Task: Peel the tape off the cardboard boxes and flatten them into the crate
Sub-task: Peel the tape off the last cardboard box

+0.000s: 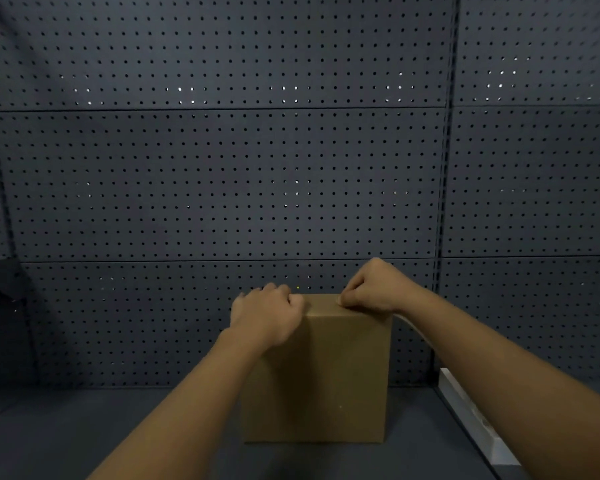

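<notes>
A cardboard box (321,375) stands upright on the dark worktop (84,427) before a pegboard wall (222,168). The left hand (265,315) curls over its top edge to steady it; the right hand (373,289), fingers pinched together at the top, apparently lifts tape, which is not discernible.

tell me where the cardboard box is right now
In the head view the cardboard box stands upright on the dark table, low and just right of centre, before the pegboard wall. The left hand and right hand rest on its top edge.
</notes>
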